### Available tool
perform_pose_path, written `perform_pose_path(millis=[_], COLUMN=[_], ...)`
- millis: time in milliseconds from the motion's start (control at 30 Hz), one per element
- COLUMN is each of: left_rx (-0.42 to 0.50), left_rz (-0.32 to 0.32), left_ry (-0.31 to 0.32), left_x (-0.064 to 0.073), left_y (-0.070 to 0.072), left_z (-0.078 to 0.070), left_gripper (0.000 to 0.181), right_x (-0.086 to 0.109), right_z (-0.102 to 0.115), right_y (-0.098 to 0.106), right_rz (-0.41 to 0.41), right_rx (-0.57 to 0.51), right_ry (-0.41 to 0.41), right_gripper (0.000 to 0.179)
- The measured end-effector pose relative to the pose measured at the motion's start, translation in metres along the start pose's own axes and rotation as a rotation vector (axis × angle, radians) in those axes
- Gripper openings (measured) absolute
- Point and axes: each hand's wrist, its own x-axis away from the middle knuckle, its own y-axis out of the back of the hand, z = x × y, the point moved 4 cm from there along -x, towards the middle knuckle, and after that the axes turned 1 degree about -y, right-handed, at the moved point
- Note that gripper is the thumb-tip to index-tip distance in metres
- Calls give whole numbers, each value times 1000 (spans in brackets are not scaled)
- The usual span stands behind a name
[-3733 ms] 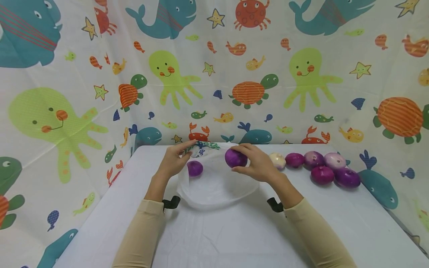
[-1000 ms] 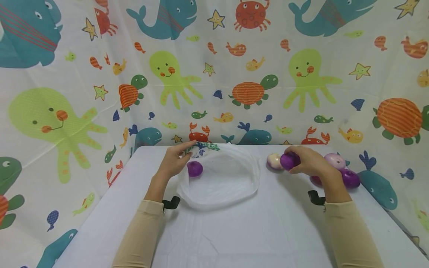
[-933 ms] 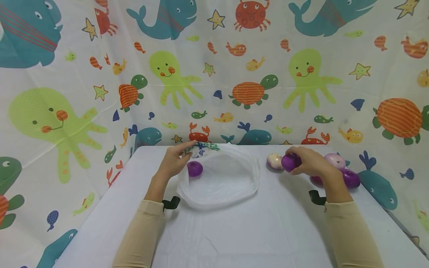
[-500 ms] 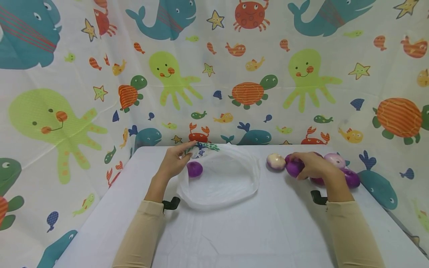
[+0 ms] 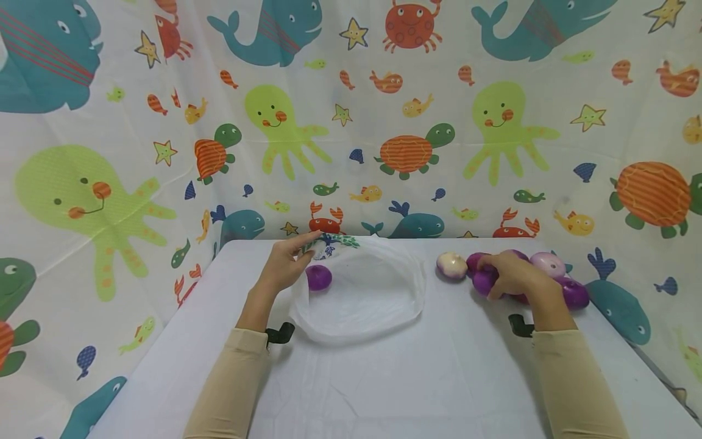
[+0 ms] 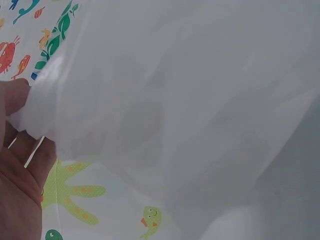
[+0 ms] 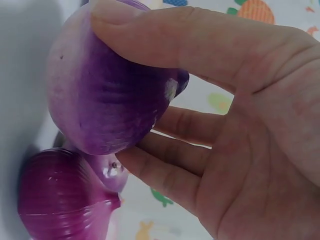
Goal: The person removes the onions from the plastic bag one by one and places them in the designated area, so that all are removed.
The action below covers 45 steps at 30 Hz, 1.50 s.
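Note:
My left hand (image 5: pixel 286 264) pinches the rim of a thin white plastic bag (image 5: pixel 362 329) with a green and blue print. In the left wrist view the bag's film (image 6: pixel 165 100) fills most of the picture. Inside the bag's mouth, at the left, sits a purple onion (image 5: pixel 319 277). At the right my right hand (image 5: pixel 512 277) holds another purple onion (image 5: pixel 484 283) low beside a group of onions. The right wrist view shows the thumb across this onion (image 7: pixel 107 95) and fingers behind it. A magenta onion (image 7: pixel 65 195) lies close by.
A whitish onion (image 5: pixel 452 266) lies left of the right hand. Behind and beyond that hand are more onions, including a pale one (image 5: pixel 548 264) and a dark purple one (image 5: pixel 573 294). The white table (image 5: pixel 384 390) meets a sea-animal printed curtain (image 5: pixel 351 122).
The right hand has carried its onion from over the bag rightward to the onion group, then shifted slightly lower and right. The left hand and bag stay put.

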Motion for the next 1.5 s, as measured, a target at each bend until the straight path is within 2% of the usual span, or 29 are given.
perform_pose_path(millis=[200, 567, 933, 1233, 1333, 1500], left_rx=[-3, -5, 0, 3, 1, 1], left_rz=[0, 0, 1, 4, 6, 5], left_ry=[1, 4, 4, 6, 8, 7], left_x=[0, 0, 0, 0, 0, 1], left_y=[0, 0, 0, 1, 1, 0], left_z=[0, 0, -1, -3, -3, -2], left_gripper=[52, 52, 52, 51, 52, 52], right_x=[1, 2, 2, 0, -1, -6], right_z=[-2, -4, -5, 2, 6, 23], right_y=[-2, -6, -6, -4, -1, 2], right_rz=[22, 46, 33, -17, -84, -218], right_rx=[-2, -2, -8, 7, 14, -3], right_ry=[-52, -37, -42, -21, 30, 191], right_gripper=[73, 67, 66, 68, 65, 60])
